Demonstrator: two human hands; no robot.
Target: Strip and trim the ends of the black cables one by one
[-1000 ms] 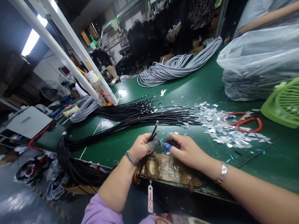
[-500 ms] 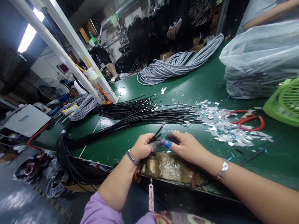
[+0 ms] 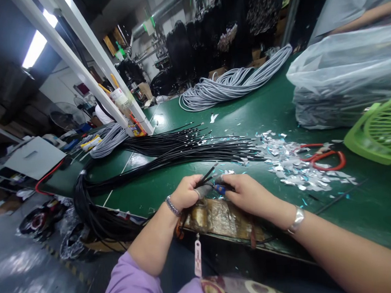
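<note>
Left hand (image 3: 185, 193) and right hand (image 3: 247, 192) both pinch thin black cables (image 3: 206, 174) above the worktop (image 3: 246, 117); a clear plastic bag (image 3: 344, 80) holds grey cable.

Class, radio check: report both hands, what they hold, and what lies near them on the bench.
Left hand shut on black cable ends. Right hand pinching the same ends, blue fingertip cover showing. Foil scraps and red-handled scissors lie to the right.

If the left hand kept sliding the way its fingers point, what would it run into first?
The left hand, gripping thin black cable ends, points rightward straight at the right hand, whose blue-taped fingertip already appears to touch it. Nothing else lies between.
</note>
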